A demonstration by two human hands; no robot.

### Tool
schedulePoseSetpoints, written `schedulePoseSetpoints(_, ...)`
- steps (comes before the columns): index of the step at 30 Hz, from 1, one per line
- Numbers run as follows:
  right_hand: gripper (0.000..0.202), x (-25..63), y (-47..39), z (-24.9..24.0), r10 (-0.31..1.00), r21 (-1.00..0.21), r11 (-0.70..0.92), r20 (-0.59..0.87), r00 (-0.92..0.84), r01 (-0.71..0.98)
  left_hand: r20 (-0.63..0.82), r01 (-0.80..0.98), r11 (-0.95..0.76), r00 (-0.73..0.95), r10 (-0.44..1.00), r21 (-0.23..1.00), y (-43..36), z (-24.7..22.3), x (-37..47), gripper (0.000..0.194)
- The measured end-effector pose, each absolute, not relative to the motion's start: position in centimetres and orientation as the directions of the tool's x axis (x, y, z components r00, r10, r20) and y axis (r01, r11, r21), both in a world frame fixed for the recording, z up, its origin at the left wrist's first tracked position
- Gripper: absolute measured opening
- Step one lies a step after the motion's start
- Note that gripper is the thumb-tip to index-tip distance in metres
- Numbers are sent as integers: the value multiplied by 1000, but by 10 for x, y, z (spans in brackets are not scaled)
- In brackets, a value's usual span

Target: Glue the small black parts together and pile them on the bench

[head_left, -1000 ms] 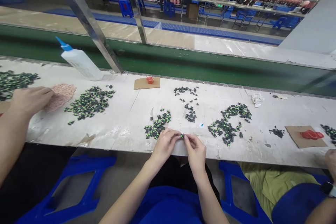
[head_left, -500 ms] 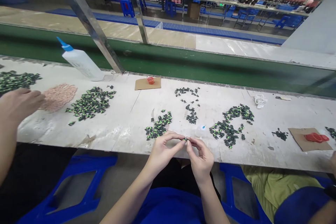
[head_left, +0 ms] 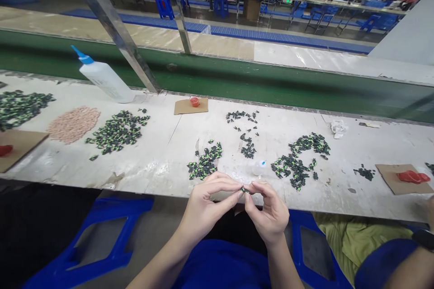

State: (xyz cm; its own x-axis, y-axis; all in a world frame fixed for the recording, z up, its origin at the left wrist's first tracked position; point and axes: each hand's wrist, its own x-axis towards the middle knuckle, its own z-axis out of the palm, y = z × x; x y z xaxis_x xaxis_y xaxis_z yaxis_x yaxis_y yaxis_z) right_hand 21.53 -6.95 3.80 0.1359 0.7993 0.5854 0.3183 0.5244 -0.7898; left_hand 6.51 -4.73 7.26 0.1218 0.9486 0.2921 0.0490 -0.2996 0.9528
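Between my two hands, near the table's front edge, is a small black-and-green part (head_left: 244, 189). My left hand (head_left: 212, 201) pinches it between thumb and forefinger from one side. From the other side my right hand (head_left: 267, 212) pinches it with its fingertips. Its exact shape is mostly hidden by the fingers. Just beyond my left hand lies a pile of black-and-green parts (head_left: 205, 161). A small clear bottle with a blue tip (head_left: 259, 168) lies beyond my right hand. Small plain black pieces (head_left: 248, 150) are scattered farther back.
More black-and-green parts lie to the right (head_left: 298, 167) and left (head_left: 117, 133). Left also hold pink pieces (head_left: 74, 124) and a large white bottle (head_left: 107, 82). A cardboard piece (head_left: 181, 107) carries a red cup (head_left: 194, 102). A co-worker's arm (head_left: 412, 266) is at right.
Both my hands have come slightly nearer to me, still pinching the small part. The co-worker's hand at the left has left the view, baring a cardboard piece with something red.
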Motion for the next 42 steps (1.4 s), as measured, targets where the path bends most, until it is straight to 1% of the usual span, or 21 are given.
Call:
schedulePoseSetpoints(4,43,215,-71,39,812,-811,519,566,141,270,329,109,-338,91,940,935,-51,76,67,12)
schedulePoseSetpoints(7,43,212,-73,39,833,-846,487,525,174,219,330,138,-337,71,941,931,-54,76,70,6)
schedulePoseSetpoints(11,36,210,-74,36,852,-872,452,485,199,190,324,180,-324,30,946,929,-58,73,73,3)
schedulePoseSetpoints(14,31,210,-73,34,873,-894,416,444,204,168,341,211,-342,41,939,916,-57,70,72,4)
schedulePoseSetpoints(17,30,210,-71,35,896,-927,357,374,238,116,390,260,-398,86,917,880,-55,67,71,6)
schedulePoseSetpoints(21,29,211,-68,35,925,-962,271,267,270,24,430,377,-439,112,896,816,-53,64,71,8)
schedulePoseSetpoints(25,26,212,-68,35,953,-985,166,147,266,-49,397,438,-412,130,909,799,-52,62,73,12)
schedulePoseSetpoints(28,25,214,-71,37,962,-994,98,82,260,-50,354,435,-390,165,921,811,-50,60,72,20)
schedulePoseSetpoints(31,24,227,-72,38,943,-994,110,113,313,27,304,468,-354,181,935,810,-42,54,60,29)
schedulePoseSetpoints(33,23,245,-69,36,894,-984,121,166,415,133,282,532,-314,143,949,786,-32,47,46,28)
schedulePoseSetpoints(35,23,267,-63,31,819,-960,59,203,536,273,283,628,-250,49,958,737,-19,38,31,22)
schedulePoseSetpoints(37,27,287,-56,25,763,-906,-56,232,603,419,305,700,-196,-33,952,686,-6,31,20,16)
schedulePoseSetpoints(39,30,301,-49,18,747,-828,-117,290,598,548,297,760,-147,-62,953,633,5,26,18,13)
schedulePoseSetpoints(40,31,304,-47,16,750,-783,-112,338,569,612,270,788,-121,-59,961,604,10,24,20,13)
schedulePoseSetpoints(42,35,302,-45,10,773,-685,-43,438,459,727,210,831,-98,-22,978,547,17,22,28,13)
